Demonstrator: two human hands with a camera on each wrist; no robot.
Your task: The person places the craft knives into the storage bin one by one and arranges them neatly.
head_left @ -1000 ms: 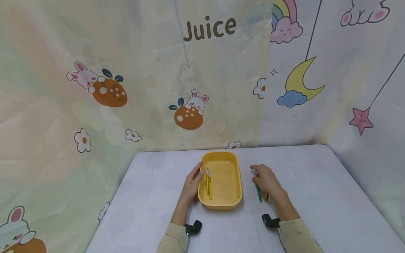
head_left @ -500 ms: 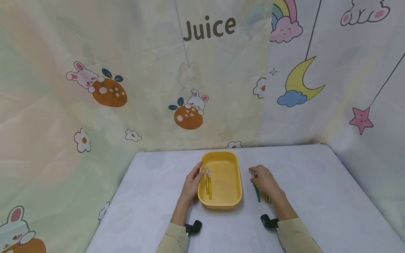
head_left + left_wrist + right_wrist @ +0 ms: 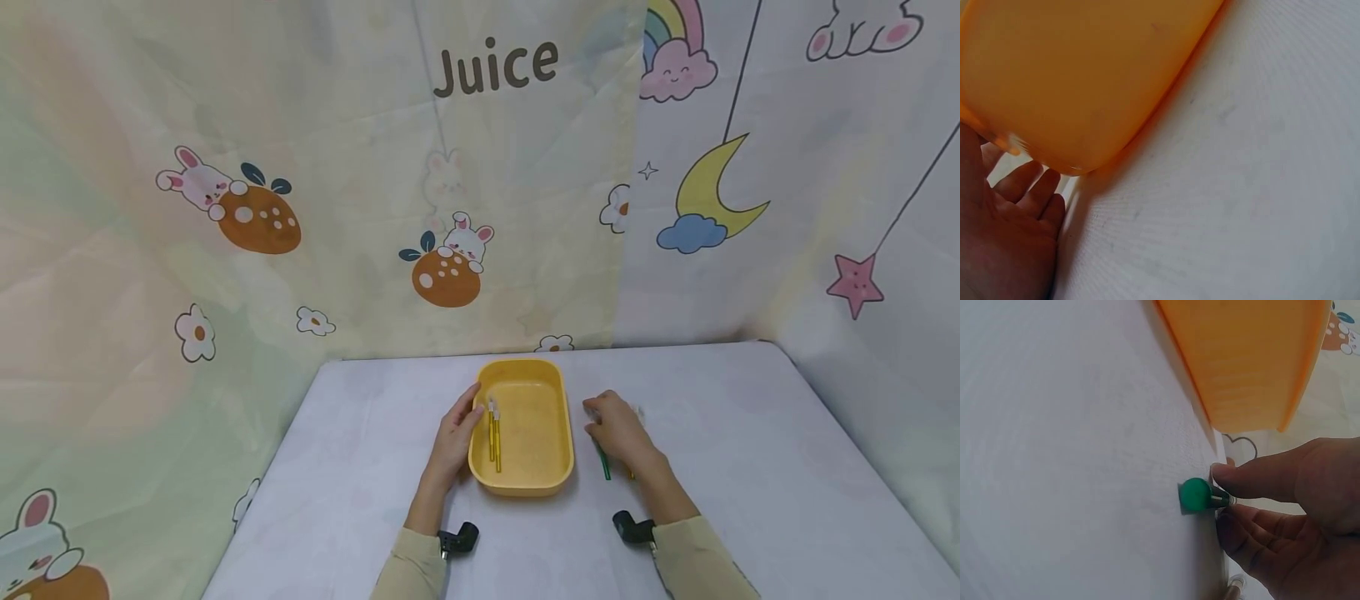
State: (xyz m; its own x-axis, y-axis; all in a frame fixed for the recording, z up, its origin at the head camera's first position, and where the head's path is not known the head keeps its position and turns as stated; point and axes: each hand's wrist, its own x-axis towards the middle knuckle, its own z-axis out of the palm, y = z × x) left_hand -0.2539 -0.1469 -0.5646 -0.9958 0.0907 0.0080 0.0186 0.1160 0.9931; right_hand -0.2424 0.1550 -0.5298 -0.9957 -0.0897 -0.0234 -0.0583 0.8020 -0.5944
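Observation:
A yellow tray (image 3: 532,433) stands in the middle of the table, with two slim yellow pen-like sticks (image 3: 495,437) lying along its left side. My left hand (image 3: 453,437) holds the tray's left edge, thumb at the rim. In the left wrist view, its fingers (image 3: 1038,190) lie by the tray's underside. Right of the tray, my right hand (image 3: 618,429) pinches a slim green pen-like stick (image 3: 603,462) between thumb and fingers. The right wrist view shows the stick's round green end (image 3: 1195,495) low by the tabletop; its far end is hidden behind the hand.
More slim sticks lie under and beside the right hand; a yellow one (image 3: 632,475) peeks out below, mostly covered. The white-covered table (image 3: 360,467) meets a printed cloth backdrop (image 3: 337,250) at its back edge.
My right hand has shifted a little left toward the tray, and the green stick has come with it. The left hand and tray stay in place.

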